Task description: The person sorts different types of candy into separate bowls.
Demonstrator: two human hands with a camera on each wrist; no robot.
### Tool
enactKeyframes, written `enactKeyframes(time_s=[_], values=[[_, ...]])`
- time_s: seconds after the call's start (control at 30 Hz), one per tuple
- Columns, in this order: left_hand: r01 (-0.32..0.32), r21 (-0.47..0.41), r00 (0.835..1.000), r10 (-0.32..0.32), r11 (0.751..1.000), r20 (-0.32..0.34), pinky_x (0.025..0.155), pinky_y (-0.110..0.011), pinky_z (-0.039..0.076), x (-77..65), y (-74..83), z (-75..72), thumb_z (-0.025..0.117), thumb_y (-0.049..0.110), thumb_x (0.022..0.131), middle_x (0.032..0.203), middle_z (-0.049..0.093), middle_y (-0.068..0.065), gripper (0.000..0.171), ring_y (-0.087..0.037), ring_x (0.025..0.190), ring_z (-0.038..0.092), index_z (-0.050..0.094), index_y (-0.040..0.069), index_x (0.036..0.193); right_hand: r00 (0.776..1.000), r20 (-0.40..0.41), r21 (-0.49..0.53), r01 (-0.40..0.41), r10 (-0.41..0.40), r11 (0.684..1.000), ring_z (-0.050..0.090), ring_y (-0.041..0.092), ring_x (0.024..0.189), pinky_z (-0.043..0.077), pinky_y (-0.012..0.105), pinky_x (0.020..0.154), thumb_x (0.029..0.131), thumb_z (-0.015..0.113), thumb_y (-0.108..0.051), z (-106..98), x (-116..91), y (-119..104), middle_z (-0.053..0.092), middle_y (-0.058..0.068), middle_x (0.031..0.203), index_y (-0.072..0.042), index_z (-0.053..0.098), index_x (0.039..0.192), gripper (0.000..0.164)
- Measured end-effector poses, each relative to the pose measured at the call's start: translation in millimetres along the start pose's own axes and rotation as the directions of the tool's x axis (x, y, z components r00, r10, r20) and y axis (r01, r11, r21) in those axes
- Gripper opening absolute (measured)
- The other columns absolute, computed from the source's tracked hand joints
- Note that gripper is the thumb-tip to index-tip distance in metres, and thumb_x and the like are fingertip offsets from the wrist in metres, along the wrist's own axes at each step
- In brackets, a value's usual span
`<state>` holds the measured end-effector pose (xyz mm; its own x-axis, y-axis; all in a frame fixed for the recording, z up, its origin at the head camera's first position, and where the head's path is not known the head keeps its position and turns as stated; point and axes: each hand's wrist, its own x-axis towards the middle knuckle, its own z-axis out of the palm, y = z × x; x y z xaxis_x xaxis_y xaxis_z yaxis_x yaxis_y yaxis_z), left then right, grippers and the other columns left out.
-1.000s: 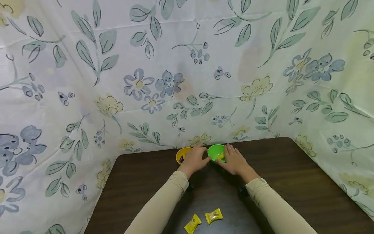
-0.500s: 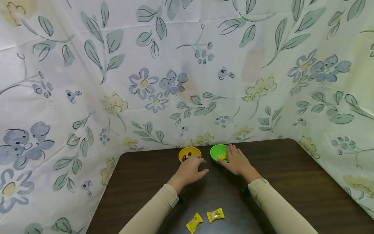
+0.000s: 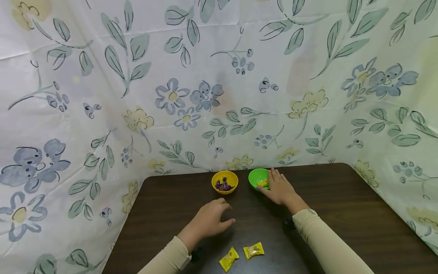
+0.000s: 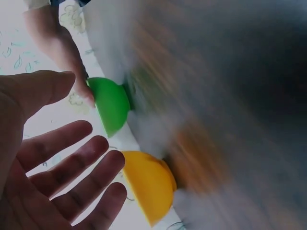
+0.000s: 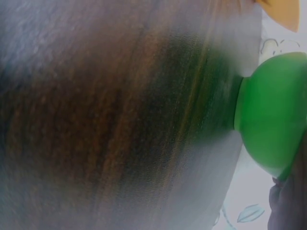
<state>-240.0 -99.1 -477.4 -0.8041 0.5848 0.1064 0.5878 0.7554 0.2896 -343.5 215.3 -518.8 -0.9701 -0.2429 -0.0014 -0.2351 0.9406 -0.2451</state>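
Note:
My left hand is over the table in front of the yellow bowl, fingers loosely bent and nothing held. In the left wrist view its spread fingers show in front of both bowls. Purple-wrapped candies lie in the yellow bowl. At the right rim of the green bowl rests my right hand, its fingers straight. Yellow candies in the green bowl are partly hidden by that hand. Two yellow-wrapped candies, a left one and a right one, lie near the table's front.
Both bowls stand side by side at the back of the dark wooden table. A floral cloth hangs behind the table and along its sides.
My left hand has come away from between the bowls, back toward the front left, uncovering the yellow bowl. The right hand stays at the green bowl. The head view has shifted slightly.

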Motion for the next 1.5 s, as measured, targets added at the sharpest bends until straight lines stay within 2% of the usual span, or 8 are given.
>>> enactKeyframes(time_s=[0.23,0.43,0.67,0.83,1.03,1.17,1.3,1.5], values=[[0.014,-0.08,0.999,-0.011,0.997,0.048,0.078,-0.031,0.06,-23.6,-1.5,3.1,0.076,0.044,0.097,0.111,0.071,-0.002,0.042,-0.009,0.091,0.066,0.077,0.011,0.124,1.0,0.016,0.009,0.004,-0.004,1.0,0.011,0.049,0.163,0.013,0.061,0.133,0.107,0.04,-0.066,-0.6,-1.2,-0.5,0.011,0.033,0.174,0.012,0.014,0.164,0.101],[0.026,-0.128,0.995,-0.014,0.991,0.098,0.077,-0.029,0.059,-35.3,1.4,7.0,0.075,0.046,0.098,0.11,0.07,0.002,0.043,-0.007,0.092,0.066,0.076,0.013,0.125,1.0,0.011,0.012,-0.006,0.006,1.0,0.011,0.049,0.163,0.011,0.061,0.133,0.107,0.041,-0.065,0.1,-0.7,-0.9,0.01,0.032,0.174,0.012,0.014,0.164,0.1],[0.024,-0.128,0.992,-0.007,0.991,0.13,0.074,-0.027,0.058,-47.0,5.8,10.4,0.076,0.047,0.096,0.108,0.069,0.005,0.042,-0.002,0.088,0.063,0.077,0.016,0.123,1.0,0.017,0.011,-0.006,0.005,1.0,0.011,0.049,0.163,0.012,0.061,0.133,0.107,0.04,-0.066,-0.1,0.1,-1.3,0.01,0.032,0.174,0.012,0.014,0.165,0.1],[0.013,-0.118,0.991,0.003,0.993,0.135,0.07,-0.025,0.055,-53.6,9.2,12.8,0.076,0.051,0.095,0.105,0.069,0.006,0.045,0.002,0.083,0.056,0.076,0.016,0.123,1.0,0.007,0.011,-0.004,0.004,1.0,0.012,0.049,0.163,0.012,0.061,0.133,0.107,0.041,-0.065,-0.8,0.9,-1.9,0.011,0.032,0.174,0.012,0.016,0.165,0.1],[-0.012,-0.111,0.992,0.026,0.994,0.125,0.065,-0.023,0.052,-58.9,16.4,15.8,0.076,0.051,0.095,0.101,0.068,0.007,0.044,0.004,0.079,0.054,0.077,0.014,0.119,1.0,0.019,0.008,-0.014,0.014,1.0,0.01,0.049,0.163,0.01,0.061,0.133,0.107,0.039,-0.067,-0.2,1.9,-0.4,0.009,0.032,0.174,0.011,0.014,0.165,0.101],[0.031,-0.113,0.988,-0.014,0.993,0.153,0.063,-0.023,0.05,-61.9,23.0,16.5,0.076,0.054,0.094,0.096,0.065,0.01,0.043,0.003,0.076,0.052,0.078,0.016,0.114,1.0,0.015,0.013,-0.01,0.01,1.0,0.01,0.049,0.163,0.011,0.062,0.133,0.107,0.04,-0.067,-1.9,1.1,-1.0,0.009,0.032,0.174,0.011,0.014,0.165,0.101],[0.08,-0.108,0.981,-0.059,0.991,0.184,0.057,-0.023,0.045,-64.6,27.9,19.3,0.077,0.055,0.092,0.087,0.059,0.012,0.037,0.0,0.07,0.047,0.076,0.019,0.103,1.0,0.012,0.011,-0.008,0.008,1.0,0.011,0.049,0.163,0.011,0.062,0.133,0.106,0.041,-0.066,-2.8,0.4,-1.7,0.01,0.032,0.174,0.012,0.015,0.165,0.101],[0.114,-0.089,0.973,-0.093,0.99,0.213,0.055,-0.025,0.04,-66.3,31.0,25.7,0.078,0.056,0.09,0.082,0.054,0.014,0.034,-0.003,0.067,0.045,0.075,0.022,0.093,1.0,0.009,0.003,-0.008,0.008,1.0,0.011,0.05,0.163,0.012,0.062,0.133,0.107,0.04,-0.066,-1.4,1.2,0.0,0.01,0.032,0.174,0.012,0.015,0.165,0.101]])
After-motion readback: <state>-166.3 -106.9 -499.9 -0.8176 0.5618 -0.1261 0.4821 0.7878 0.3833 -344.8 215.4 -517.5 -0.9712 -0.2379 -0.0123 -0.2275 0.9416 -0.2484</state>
